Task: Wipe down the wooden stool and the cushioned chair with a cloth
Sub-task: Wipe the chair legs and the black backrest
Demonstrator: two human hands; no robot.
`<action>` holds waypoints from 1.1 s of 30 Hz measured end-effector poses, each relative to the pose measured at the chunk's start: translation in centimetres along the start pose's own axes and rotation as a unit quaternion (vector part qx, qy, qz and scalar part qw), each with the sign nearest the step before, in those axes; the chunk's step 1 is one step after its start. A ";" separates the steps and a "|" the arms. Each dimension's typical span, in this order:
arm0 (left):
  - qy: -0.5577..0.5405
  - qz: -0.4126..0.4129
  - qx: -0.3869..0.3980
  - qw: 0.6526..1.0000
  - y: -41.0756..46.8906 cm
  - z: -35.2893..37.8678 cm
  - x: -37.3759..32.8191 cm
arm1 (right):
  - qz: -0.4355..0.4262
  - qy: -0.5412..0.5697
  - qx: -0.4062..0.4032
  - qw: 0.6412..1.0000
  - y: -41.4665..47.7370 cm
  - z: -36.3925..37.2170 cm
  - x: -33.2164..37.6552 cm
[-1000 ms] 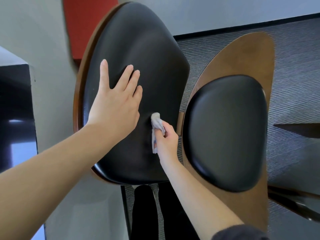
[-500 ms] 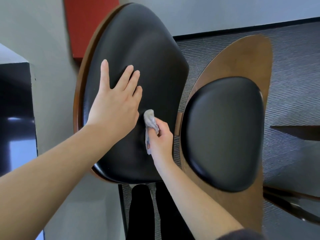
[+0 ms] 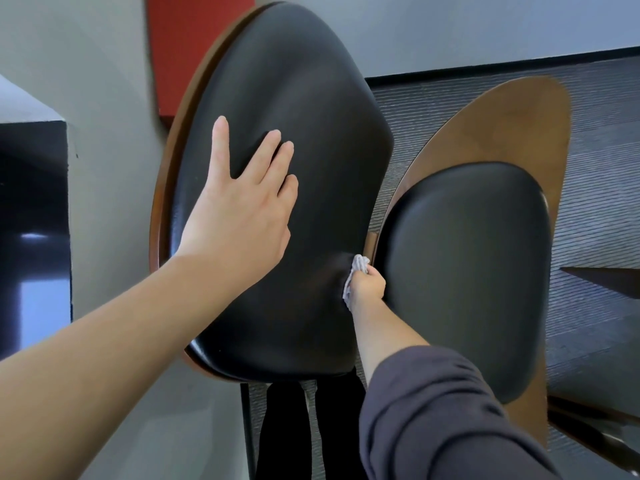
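We are on the chair half of the job. The cushioned chair (image 3: 346, 202) fills the middle of our view: its larger cushion (image 3: 304, 98) runs from the centre up toward 12 o'clock, and its smaller cushion (image 3: 467, 271) sits at 3 o'clock in a wooden shell (image 3: 512, 126).

Our left hand (image 3: 239, 209) lies flat on the larger cushion toward 10 o'clock. Its fingers are spread and straight, so it presses rather than grips, and we judge it is steadying the chair. Our right hand (image 3: 369, 285) is curled tight around a bunched grey cloth (image 3: 358, 265). It holds the cloth against the 4 o'clock edge of the larger cushion, right at the narrow gap where the two cushions meet. The leather dimples there, so the cloth is bearing in.

The step in hand looks like working that seam. Next we would want to draw the cloth along the gap toward 6 o'clock, keeping it pushed into the crease, then cross to the smaller cushion and the bare wood at 1 o'clock, which shows no sign of being wiped yet.

We cannot pick out the wooden stool with any confidence. A dark wedge (image 3: 602, 282) at 3 o'clock over the carpet (image 3: 606, 168) is too cropped to name.
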State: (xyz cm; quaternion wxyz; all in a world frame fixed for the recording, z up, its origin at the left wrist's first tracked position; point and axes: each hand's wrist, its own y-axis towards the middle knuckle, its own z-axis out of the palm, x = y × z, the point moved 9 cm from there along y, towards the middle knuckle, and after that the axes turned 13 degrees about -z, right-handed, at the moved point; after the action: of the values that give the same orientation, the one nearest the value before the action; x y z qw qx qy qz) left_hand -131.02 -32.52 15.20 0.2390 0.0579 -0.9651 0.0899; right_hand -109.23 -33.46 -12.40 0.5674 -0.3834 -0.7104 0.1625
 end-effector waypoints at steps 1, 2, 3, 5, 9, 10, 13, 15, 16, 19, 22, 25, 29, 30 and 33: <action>-0.002 0.001 -0.002 1.000 0.0 -0.1 0.0 | -0.008 0.005 0.005 1.000 0.3 0.9 1.4; -0.001 0.000 -0.003 1.000 -0.1 -0.1 0.0 | -0.020 0.011 0.013 1.000 0.4 1.9 3.2; -0.001 -0.001 -0.004 1.000 -0.1 -0.1 0.0 | -0.034 0.029 0.021 0.999 0.2 2.9 5.3; -0.003 -0.002 -0.003 1.000 -0.1 -0.2 0.0 | -0.089 0.033 0.033 0.995 -0.5 4.5 9.5; -0.015 -0.007 0.005 1.000 -0.1 -0.1 0.1 | -0.198 0.009 0.080 0.977 -3.6 7.0 14.6; -0.017 -0.008 0.008 1.000 -0.1 -0.2 0.1 | -0.218 0.002 0.091 0.972 -4.6 7.2 15.2; -0.021 -0.006 0.015 1.000 0.0 0.0 0.1 | -0.263 -0.009 0.129 0.956 -7.0 7.5 15.0; -0.025 -0.006 0.017 1.000 -0.1 -0.2 0.1 | -0.279 -0.012 0.152 0.948 -8.4 7.0 13.8; -0.028 -0.007 0.018 0.999 -0.1 -0.2 0.2 | -0.281 -0.014 0.158 0.946 -8.9 6.6 13.1; -0.049 -0.017 0.013 0.999 -0.1 -0.6 0.4 | -0.276 -0.032 0.161 0.947 -9.6 5.7 11.8; -0.080 -0.045 -0.001 0.996 0.0 -1.2 1.1 | -0.283 -0.048 0.175 0.942 -9.7 5.6 11.8; -0.100 -0.104 -0.002 0.989 0.2 -1.3 2.3 | -0.300 -0.067 0.191 0.932 -9.5 5.9 12.7; -0.015 -0.107 0.018 0.994 1.1 -0.5 0.8 | -0.347 -0.098 0.194 0.912 -8.4 6.2 13.4; 0.009 -0.099 0.022 0.995 1.6 -0.2 0.0 | -0.350 -0.102 0.192 0.911 -7.8 6.2 13.5; 0.069 -0.056 0.030 0.996 3.1 0.8 -1.7 | -0.342 -0.111 0.183 0.915 -5.5 6.3 13.3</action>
State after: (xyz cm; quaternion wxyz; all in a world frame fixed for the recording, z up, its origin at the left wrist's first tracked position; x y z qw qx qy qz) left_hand -130.37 -29.49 13.27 0.3074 0.1128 -0.9385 0.1095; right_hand -117.89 -26.08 -1.60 0.5661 0.0143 -0.8143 0.1274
